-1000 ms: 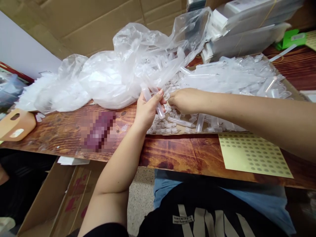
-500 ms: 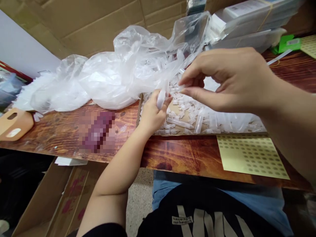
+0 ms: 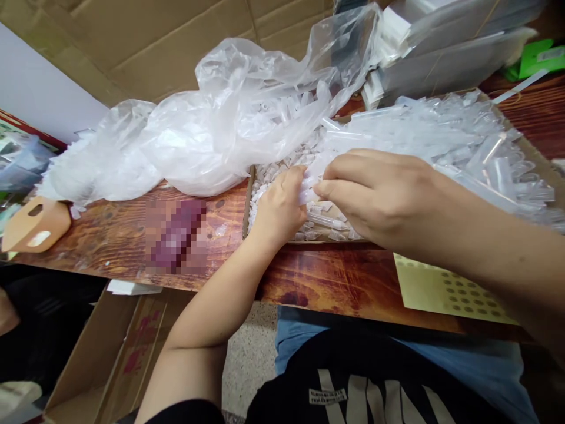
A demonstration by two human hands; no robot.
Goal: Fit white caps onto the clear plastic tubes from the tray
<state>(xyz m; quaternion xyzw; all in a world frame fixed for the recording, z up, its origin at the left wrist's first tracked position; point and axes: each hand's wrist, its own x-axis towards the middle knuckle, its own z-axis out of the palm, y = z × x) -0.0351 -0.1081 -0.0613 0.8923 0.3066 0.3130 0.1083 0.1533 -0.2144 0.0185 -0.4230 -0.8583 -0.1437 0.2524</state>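
Note:
My left hand (image 3: 282,206) is closed round clear plastic tubes (image 3: 308,191) over the left part of a shallow cardboard tray (image 3: 247,206). Close against it, my right hand (image 3: 379,191) has thumb and fingers pinched together at the tubes. Whatever lies between those fingertips is too small and covered to make out. Small ribbed clear plastic caps (image 3: 263,174) lie loose in the tray's left side. A heap of clear tubes (image 3: 441,126) fills its right side, partly hidden by my right forearm.
Crumpled clear plastic bags (image 3: 180,141) spread along the back left. A pixelated dark red object (image 3: 179,235) and an orange holder (image 3: 37,224) lie on the wooden table (image 3: 110,241). A yellow sticker sheet (image 3: 424,288) sits at the front edge; packed sleeves (image 3: 441,65) are stacked behind.
My right hand has come down and left, from above the tray to the tubes in my left hand. The tube heap at the right now shows more.

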